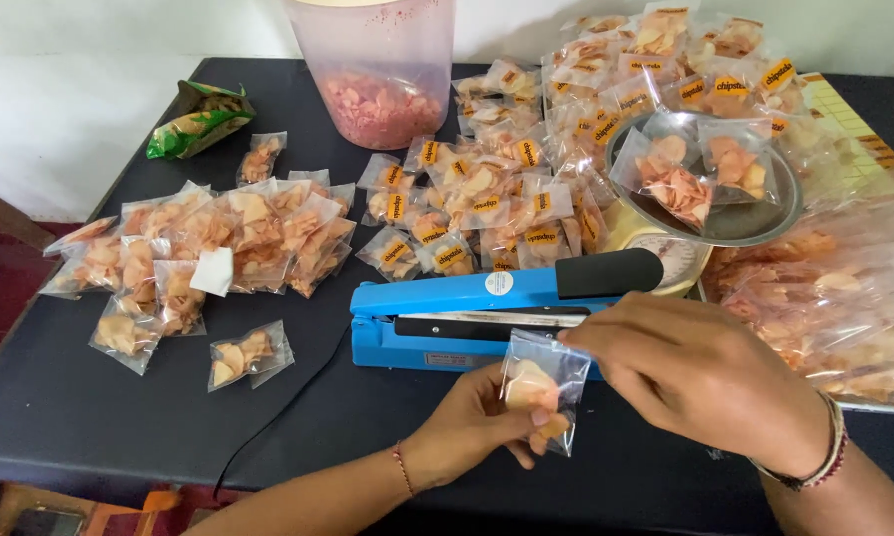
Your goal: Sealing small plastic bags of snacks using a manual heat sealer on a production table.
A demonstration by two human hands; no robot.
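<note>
The black table carries the blue heat sealer, the landmark here. Behind the sealer stand a clear tub of chips and a heap of labelled packets; left of it lie unlabelled packets; right of it sits a scale pan.

Risk: the small chip bag, held just in front of the sealer, could tilt and spill if its mouth is open.

The left hand pinches the bag's lower part between its fingers; the right hand pinches its top corner.
</note>
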